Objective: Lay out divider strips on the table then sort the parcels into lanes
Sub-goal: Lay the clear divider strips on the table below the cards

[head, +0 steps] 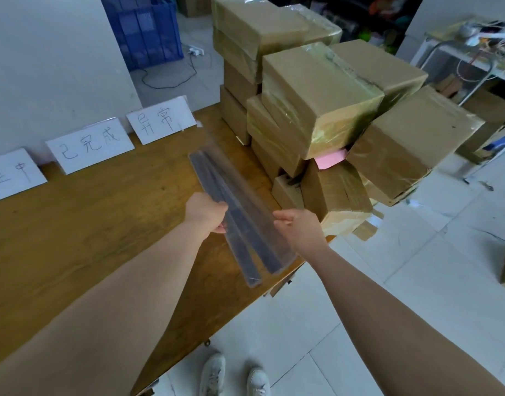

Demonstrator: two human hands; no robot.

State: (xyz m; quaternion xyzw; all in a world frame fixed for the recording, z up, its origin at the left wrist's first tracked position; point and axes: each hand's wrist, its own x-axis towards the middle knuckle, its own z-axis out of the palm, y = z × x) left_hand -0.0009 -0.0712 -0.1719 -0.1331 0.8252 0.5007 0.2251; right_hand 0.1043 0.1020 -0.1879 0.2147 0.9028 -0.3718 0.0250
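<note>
Together, left hand [207,210] and right hand [301,225] grip divider strips [249,224], parcels [317,92] stacked nearby.

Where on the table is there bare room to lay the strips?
Bare table runs from the label cards at the wall to the near edge, left of the strips gripped by the left hand and right hand. The right end is crowded with stacked parcels.

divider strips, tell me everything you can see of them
The strips are a bundle of long, flat, clear plastic-looking lengths with dark bands along them, slightly fanned at the near end. They are held over the table, slanting from far left to near right beside the parcels. The left grip holds one long edge, the right grip the other.
</note>
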